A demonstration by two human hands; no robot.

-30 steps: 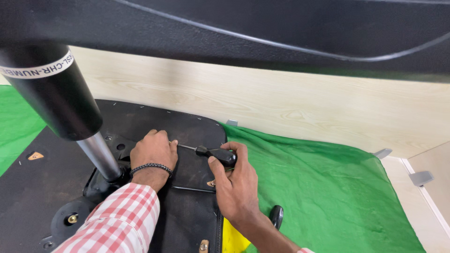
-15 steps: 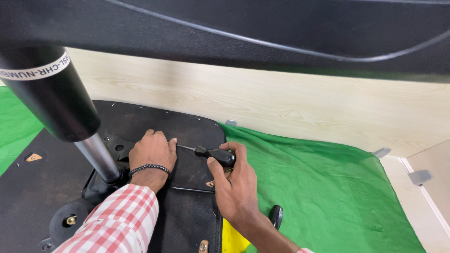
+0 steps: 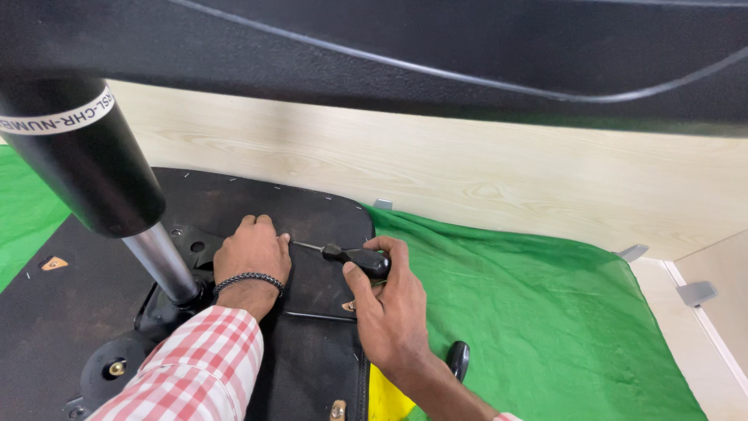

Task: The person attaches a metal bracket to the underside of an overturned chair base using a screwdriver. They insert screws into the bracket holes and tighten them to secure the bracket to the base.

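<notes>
An upturned black chair seat [image 3: 312,206] lies on a green cloth, with its gas-lift column [image 3: 86,168] rising toward me. My right hand [image 3: 389,308] grips the black handle of a screwdriver [image 3: 354,257]; its thin shaft points left to the tip beside my left fingers. My left hand [image 3: 251,253], with a dark beaded bracelet on the wrist, rests flat on the metal mechanism plate [image 3: 191,245] under the seat, fingers at the screwdriver tip. The screw itself is hidden by my fingers.
A green cloth [image 3: 530,327] covers the floor to the right. A light wood panel [image 3: 467,175] runs behind the seat. A black chair part [image 3: 460,359] lies by my right forearm, a yellow piece [image 3: 386,398] below it. Grey brackets [image 3: 693,292] sit at the right.
Almost nothing has moved; both hands stay at the same place on the seat underside, with the screwdriver still pointing left.
</notes>
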